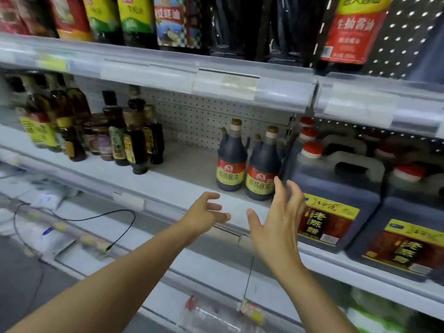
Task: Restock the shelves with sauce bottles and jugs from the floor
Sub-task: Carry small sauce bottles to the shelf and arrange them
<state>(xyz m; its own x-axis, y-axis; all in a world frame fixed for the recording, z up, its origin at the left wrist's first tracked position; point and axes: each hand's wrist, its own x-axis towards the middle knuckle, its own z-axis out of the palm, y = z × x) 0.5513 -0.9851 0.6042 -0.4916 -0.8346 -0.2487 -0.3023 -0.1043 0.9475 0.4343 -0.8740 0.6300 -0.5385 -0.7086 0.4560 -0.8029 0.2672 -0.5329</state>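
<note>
Two dark sauce bottles with red and yellow labels stand side by side on the middle shelf: the left bottle and the right bottle. My right hand is open just in front of the right bottle, fingers spread, not touching it. Lower and to the left, my left hand is open near the shelf's front edge and holds nothing. Large dark vinegar jugs with red caps fill the shelf to the right of the bottles.
A cluster of small sauce bottles stands at the shelf's left. Tall bottles line the upper shelf. A bare stretch of shelf lies between the small bottles and the two dark ones. A black cable hangs over the lower shelf.
</note>
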